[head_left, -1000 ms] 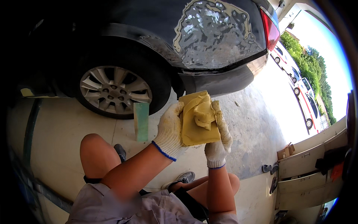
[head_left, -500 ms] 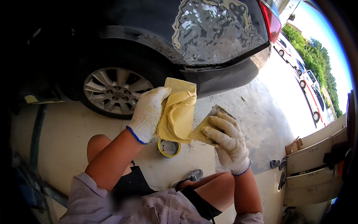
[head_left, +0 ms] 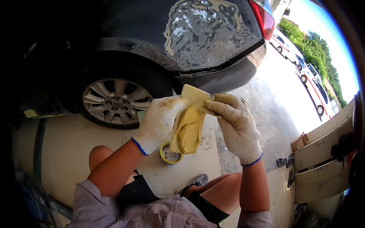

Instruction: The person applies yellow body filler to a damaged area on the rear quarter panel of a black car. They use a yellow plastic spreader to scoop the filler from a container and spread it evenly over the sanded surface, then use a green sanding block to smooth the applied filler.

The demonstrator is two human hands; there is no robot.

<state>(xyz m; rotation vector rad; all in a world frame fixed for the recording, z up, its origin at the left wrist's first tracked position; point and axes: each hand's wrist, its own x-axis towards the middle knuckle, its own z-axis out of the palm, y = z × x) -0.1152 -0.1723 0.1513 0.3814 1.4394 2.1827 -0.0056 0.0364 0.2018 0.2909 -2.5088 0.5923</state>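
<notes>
White knitted gloves with blue cuffs cover both hands. My left hand (head_left: 157, 121) is closed on the edge of a flat, pale yellow putty board (head_left: 195, 92), held tilted. A thick mound of yellow body filler (head_left: 190, 132) lies on its lower part. My right hand (head_left: 238, 127) grips a putty spreader (head_left: 205, 108), whose edge meets the board just above the mound; much of the spreader is hidden by the fingers. Beyond my hands is the dark car's rear panel (head_left: 211, 38), sanded to grey and bare metal with tan filler edges.
A round tin (head_left: 170, 157) with a yellow rim stands on the floor below the board. The car's rear wheel (head_left: 117, 102) is at left. At right are a cream drawer cabinet (head_left: 318, 184), a cardboard box (head_left: 300, 141) and dark slippers (head_left: 281, 162). Vehicles are parked outside.
The spreader has moved from the board's lower right edge up to above the mound. The filler now looks narrower and more gathered. The car has shifted slightly left in view.
</notes>
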